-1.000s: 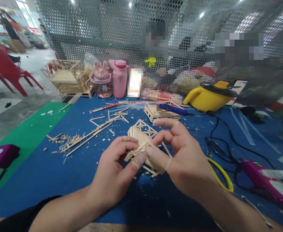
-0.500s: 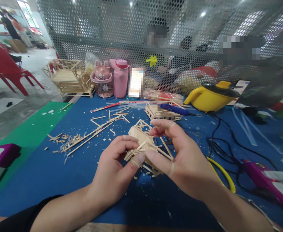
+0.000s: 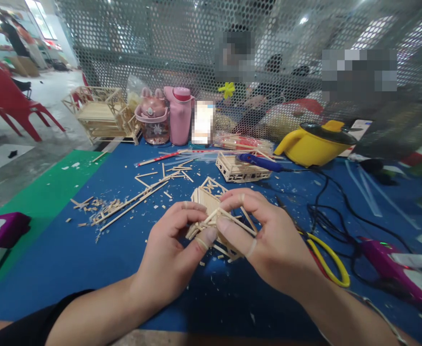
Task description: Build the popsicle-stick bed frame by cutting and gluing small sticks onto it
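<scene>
In the middle of the blue table mat, a small model built of thin wooden sticks (image 3: 207, 199) sits between my hands, tilted towards me. My left hand (image 3: 176, 240) grips its left front corner, thumb in front and fingers behind. My right hand (image 3: 271, 235) is closed on the same model from the right, with its thumb against a pair of joined sticks and its fingers curled over the far side. Pale bands circle several fingers of both hands. My palms and fingers hide parts of the model.
Loose sticks (image 3: 138, 199) and offcuts (image 3: 101, 209) lie to the left. Behind stand a stick box (image 3: 243, 173) with a blue corded tool (image 3: 259, 162), a pink bottle (image 3: 181, 117), and a yellow pot (image 3: 313, 146). Yellow-handled pliers (image 3: 331, 259) and black cables (image 3: 322, 211) lie right.
The fingers of my right hand have come down from a raised, spread pose and closed onto the model. My left hand stays where it was. The pliers show more now.
</scene>
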